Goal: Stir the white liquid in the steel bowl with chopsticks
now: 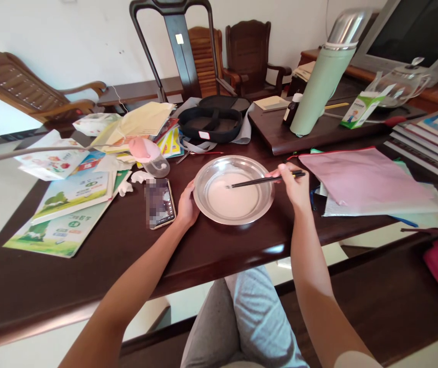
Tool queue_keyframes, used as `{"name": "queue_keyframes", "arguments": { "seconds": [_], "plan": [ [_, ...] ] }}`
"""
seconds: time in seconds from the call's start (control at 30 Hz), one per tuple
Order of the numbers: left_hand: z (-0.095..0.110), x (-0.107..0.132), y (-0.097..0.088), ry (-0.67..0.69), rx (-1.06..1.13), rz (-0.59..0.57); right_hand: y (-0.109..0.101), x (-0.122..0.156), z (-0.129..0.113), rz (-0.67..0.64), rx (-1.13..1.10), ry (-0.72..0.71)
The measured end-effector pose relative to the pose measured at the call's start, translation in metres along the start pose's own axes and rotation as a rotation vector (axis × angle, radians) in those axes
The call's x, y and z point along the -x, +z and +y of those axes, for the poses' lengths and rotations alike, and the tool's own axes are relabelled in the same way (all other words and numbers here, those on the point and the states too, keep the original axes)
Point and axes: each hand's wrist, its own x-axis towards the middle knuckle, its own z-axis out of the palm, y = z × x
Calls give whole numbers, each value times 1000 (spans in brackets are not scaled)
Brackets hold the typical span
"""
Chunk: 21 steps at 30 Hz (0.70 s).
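Observation:
A round metal basin (234, 220) stands on the dark wooden table, with a pale, whitish substance (238, 199) in its bottom. My left hand (187, 205) is closed on the basin's left rim, its fingers partly hidden by the wall. In my right hand (296, 186) is a pair of black chopsticks (259, 180), gripped near their thick ends. Their tips point left over the middle of the basin; whether they touch the whitish substance I cannot tell. A phone (161, 202) lies just left of my left hand.
Left are booklets (60, 225), a tissue box (56, 156) and a pink-topped bottle (150, 156). Behind the basin sits an open black case (211, 125). On the right are a pink zip pouch (368, 174), a green thermos (322, 87), a small carton (360, 110) and stacked books (426, 145).

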Motion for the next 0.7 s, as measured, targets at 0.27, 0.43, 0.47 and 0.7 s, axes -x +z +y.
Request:
{"name": "queue_keyframes", "arguments": {
  "seconds": [0.27,0.43,0.47,0.7],
  "plan": [
    [-1,-1,-1,7,-22,-10,2,1,-1,-178,-17,49],
    [0,-1,1,11,-19,-6,-2,-1,0,36,-19,2],
    [0,-1,1,11,-17,-2,-2,-1,0,43,-36,0],
    [-1,0,1,4,6,5,4,2,-4,-147,-24,39]
  ]
}}
